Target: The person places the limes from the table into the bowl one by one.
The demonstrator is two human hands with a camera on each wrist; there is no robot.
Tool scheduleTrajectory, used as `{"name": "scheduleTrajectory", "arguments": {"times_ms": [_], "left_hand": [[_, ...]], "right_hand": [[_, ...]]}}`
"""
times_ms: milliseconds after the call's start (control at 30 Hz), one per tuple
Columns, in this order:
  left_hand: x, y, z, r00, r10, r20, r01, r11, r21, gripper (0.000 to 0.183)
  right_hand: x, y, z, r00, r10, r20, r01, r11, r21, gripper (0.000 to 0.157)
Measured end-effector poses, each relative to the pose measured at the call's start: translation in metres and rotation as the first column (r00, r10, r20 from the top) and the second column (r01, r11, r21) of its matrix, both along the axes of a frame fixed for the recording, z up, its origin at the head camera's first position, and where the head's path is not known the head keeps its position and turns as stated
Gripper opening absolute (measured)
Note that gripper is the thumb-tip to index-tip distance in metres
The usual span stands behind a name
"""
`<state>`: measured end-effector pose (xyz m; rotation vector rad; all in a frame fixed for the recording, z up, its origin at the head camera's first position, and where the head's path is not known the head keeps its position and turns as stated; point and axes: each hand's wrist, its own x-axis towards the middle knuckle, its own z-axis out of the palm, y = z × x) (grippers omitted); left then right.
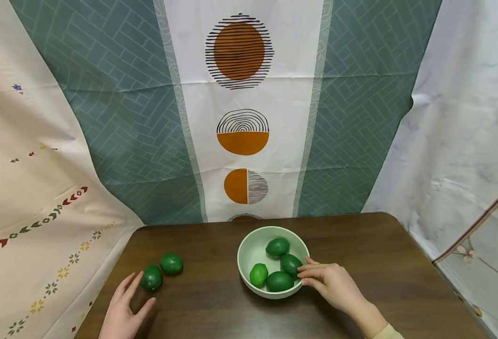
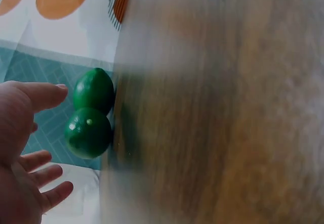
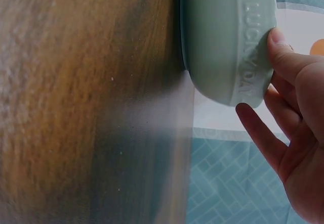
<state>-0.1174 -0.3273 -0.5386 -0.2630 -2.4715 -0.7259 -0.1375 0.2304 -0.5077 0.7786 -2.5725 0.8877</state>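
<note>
My left hand [image 1: 123, 308] is spread, thumb apart from the fingers, beside two dark green limes [image 1: 151, 278] on the table's left side. In the left wrist view, the limes [image 2: 90, 133] stand close together just past the thumb and fingers, with nothing in the hand. My right hand [image 1: 331, 282] pinches the right rim of a pale green bowl [image 1: 249, 249], fingers over the edge and close to a dark lime [image 1: 291, 265] inside. Raised lettering marks the bowl's outer wall [image 3: 223, 42] in the right wrist view. Several limes lie in the bowl, one of them brighter green [image 1: 258, 275].
The dark brown wooden table [image 1: 206, 306] has rounded back corners. A patterned teal and white cloth [image 1: 249, 99] hangs behind it. Other light cloths hang at the left [image 1: 32, 165] and right [image 1: 456, 141] sides.
</note>
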Motion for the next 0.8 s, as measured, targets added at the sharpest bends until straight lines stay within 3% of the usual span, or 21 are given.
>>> {"name": "scheduleTrajectory", "arguments": {"times_ms": [100,200,433,533,800], "left_hand": [[-0.001,-0.005,-0.001,0.994,0.026,0.109,-0.025,1.000,-0.012,0.091],[-0.001,-0.009,0.000,0.973,0.044,0.225,-0.040,0.999,-0.023,0.095],[-0.006,-0.012,0.008,0.877,0.043,0.478,-0.040,0.999,-0.017,0.108],[-0.009,-0.013,0.011,0.846,0.045,0.531,-0.045,0.999,-0.013,0.111],[-0.015,-0.014,0.016,0.807,0.034,0.589,-0.054,0.998,0.017,0.116]], "right_hand": [[-0.001,0.000,-0.001,1.000,0.001,-0.014,-0.001,1.000,-0.002,0.017],[-0.001,0.001,-0.001,1.000,0.002,-0.016,-0.002,1.000,-0.002,0.017],[0.000,0.001,-0.002,1.000,-0.004,0.005,0.004,1.000,-0.001,0.016],[0.000,0.002,-0.001,1.000,-0.003,0.003,0.003,1.000,-0.002,0.017],[-0.002,0.001,-0.002,1.000,0.005,-0.014,-0.005,1.000,-0.007,0.017]]}}
